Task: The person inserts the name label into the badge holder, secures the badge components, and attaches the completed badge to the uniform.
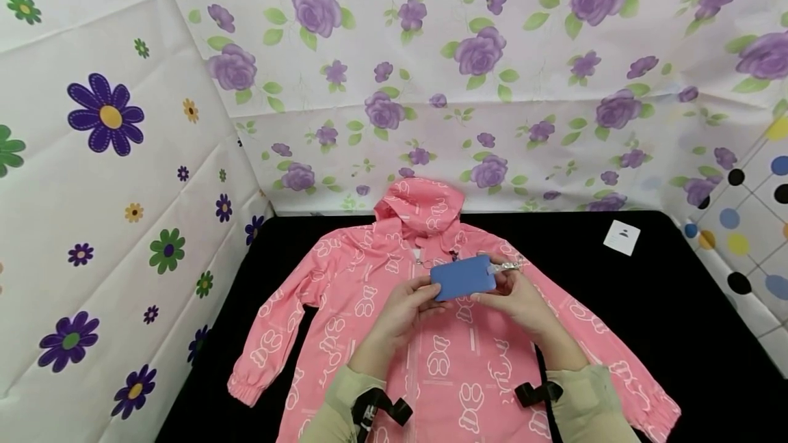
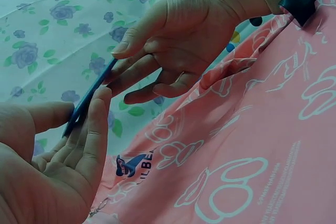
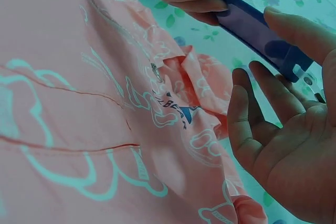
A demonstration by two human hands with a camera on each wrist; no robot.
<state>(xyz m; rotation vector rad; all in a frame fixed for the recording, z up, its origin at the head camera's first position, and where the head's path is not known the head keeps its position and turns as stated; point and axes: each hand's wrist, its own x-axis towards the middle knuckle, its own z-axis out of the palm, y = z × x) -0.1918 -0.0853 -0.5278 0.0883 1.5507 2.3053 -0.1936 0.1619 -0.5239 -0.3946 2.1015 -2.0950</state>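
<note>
A blue badge holder [image 1: 463, 278] with a short clear strap and metal clip [image 1: 506, 266] is held up over the pink hooded jacket [image 1: 394, 333]. My left hand [image 1: 406, 310] pinches its left end, thumb on the near face and fingers behind. At the other end, beside the strap, my right hand [image 1: 516, 299] holds it between thumb and fingers. The right wrist view shows the holder's other face, a framed window [image 3: 257, 27]. From the left wrist view the holder [image 2: 89, 98] appears edge-on, tilted between both hands.
The jacket lies spread front up on a black table surface [image 1: 572, 251], its hood toward the back wall. A white card [image 1: 622, 237] with a small figure printed on it lies at the back right. Flower-patterned sheets [image 1: 382, 74] enclose the table.
</note>
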